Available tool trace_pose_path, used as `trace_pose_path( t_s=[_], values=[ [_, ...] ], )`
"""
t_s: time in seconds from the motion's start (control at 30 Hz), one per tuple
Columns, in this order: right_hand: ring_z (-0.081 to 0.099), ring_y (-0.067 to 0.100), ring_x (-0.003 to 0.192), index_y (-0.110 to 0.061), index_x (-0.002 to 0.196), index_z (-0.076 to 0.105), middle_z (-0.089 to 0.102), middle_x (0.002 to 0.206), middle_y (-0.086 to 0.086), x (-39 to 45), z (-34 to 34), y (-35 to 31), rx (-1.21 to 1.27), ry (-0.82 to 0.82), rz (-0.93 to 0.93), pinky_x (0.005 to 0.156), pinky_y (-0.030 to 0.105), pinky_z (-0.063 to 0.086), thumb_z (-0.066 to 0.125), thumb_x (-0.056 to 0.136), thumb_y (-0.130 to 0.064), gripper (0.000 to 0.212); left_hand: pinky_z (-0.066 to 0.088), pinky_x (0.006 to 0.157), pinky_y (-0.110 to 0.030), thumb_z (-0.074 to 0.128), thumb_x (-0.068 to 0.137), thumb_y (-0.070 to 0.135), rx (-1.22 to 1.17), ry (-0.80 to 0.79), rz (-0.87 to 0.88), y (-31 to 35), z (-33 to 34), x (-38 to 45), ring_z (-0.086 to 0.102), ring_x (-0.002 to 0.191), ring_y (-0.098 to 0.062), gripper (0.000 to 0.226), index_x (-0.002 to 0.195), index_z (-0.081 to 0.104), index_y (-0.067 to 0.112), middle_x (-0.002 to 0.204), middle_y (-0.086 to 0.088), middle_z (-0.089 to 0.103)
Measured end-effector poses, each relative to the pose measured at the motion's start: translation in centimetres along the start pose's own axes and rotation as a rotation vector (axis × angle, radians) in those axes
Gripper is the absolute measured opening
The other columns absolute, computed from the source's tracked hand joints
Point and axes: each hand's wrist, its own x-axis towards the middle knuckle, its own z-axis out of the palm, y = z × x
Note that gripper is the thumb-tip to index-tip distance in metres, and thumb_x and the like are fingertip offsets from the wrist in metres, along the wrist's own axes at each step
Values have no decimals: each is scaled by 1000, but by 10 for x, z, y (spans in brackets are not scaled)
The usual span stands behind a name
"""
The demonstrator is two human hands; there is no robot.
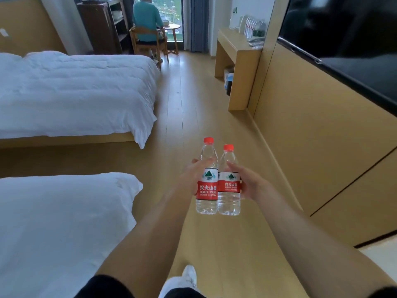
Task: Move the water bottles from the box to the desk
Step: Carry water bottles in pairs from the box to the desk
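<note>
Fingers of left hand (193, 177) and right hand (247, 183) each wrap one upright bottle (207, 186), bottles touching, above the floor (193, 104).

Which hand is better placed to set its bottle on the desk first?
Probably the right hand. It holds its bottle on the side nearer the desk, which stands ahead along the right wall. The left hand and its bottle are on the bed side.

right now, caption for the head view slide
Left hand and right hand each carry a water bottle toward the desk.
</note>
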Motion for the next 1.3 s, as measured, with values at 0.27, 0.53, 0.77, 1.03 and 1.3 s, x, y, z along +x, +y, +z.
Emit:
trace_pose_path(
  t_s=[0.27, 0.53, 0.77, 1.03, 1.3],
  values=[
    [76, 24, 79, -12, 124, 64, 78, 94, 9, 127, 61, -109, -65, -64, 16, 71, 42, 60, 66, 90, -52, 53, 62, 70, -51, 84, 75, 45, -109, 62, 2, 91, -74, 121, 77, 74, -32, 56, 114, 53, 20, 99, -16, 75],
    [75, 23, 78, -12, 118, 64, 77, 92, 8, 232, 141, -171, -119, -180, 34, 76, 42, 58, 65, 90, -52, 49, 61, 75, -53, 79, 82, 41, -150, 154, -37, 145, -163, 194, 76, 81, -33, 54, 120, 49, 19, 106, -17, 71],
    [75, 24, 73, -4, 140, 54, 76, 91, 11, 314, 193, -209, -157, -319, 106, 58, 34, 60, 62, 94, -47, 63, 61, 55, -39, 81, 83, 39, -243, 222, -47, 169, -220, 248, 76, 71, -27, 56, 125, 51, 17, 109, -16, 70],
    [75, 27, 80, -3, 140, 53, 73, 105, 16, 443, 252, -308, -258, -489, 110, 62, 36, 61, 60, 96, -47, 62, 58, 49, -36, 76, 86, 45, -256, 358, -39, 256, -278, 341, 75, 61, -22, 53, 124, 48, 21, 104, -15, 69],
    [76, 26, 75, -5, 136, 55, 77, 91, 12, 552, 307, -415, -333, -602, 144, 60, 36, 61, 60, 96, -49, 60, 56, 45, -31, 75, 87, 43, -339, 469, 7, 354, -324, 422, 73, 76, -25, 56, 129, 46, 20, 107, -13, 67]
  ],
)
